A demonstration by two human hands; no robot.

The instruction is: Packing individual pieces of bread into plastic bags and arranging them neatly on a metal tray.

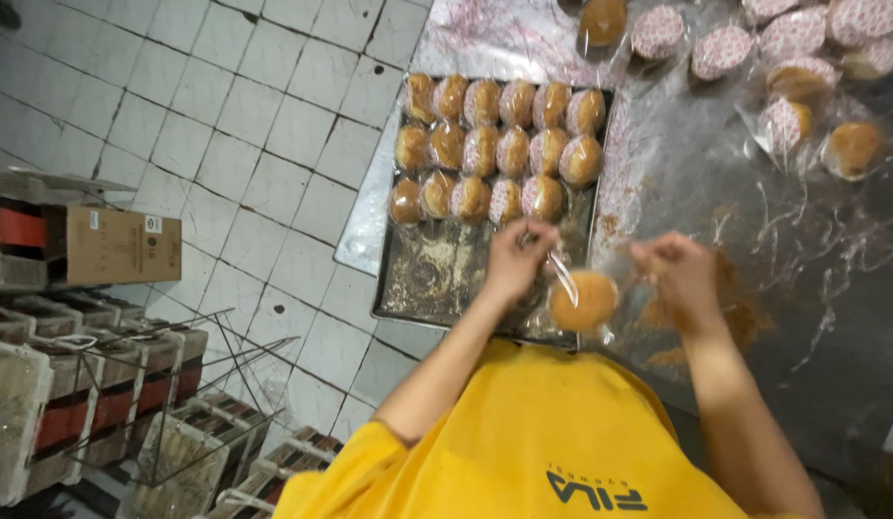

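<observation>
One bun (583, 301) hangs between your hands just below the centre of the frame, inside a thin clear bag (566, 279) over the near edge of the dark baking tray (437, 279). Your left hand (517, 258) is closed in a pinch on the bag's top edge, and your right hand (679, 269) is closed in a pinch on the far side of the film — neither touches the bread itself. Judge it light and soft: it will likely dent under a squeeze, and the film looks slick and flimsy, so take hold by the loose plastic at the mouth, not by the crust. The bun is round, golden-orange, smooth on top, with the film gleaming across it. Above it, in the upper middle of the frame, three rows of wrapped buns (495, 144) stand packed together on the tray — some showing a red-patterned wrap. More wrapped buns (802, 58) lie scattered at the upper right on the crumb-strewn steel table (831, 288).
</observation>
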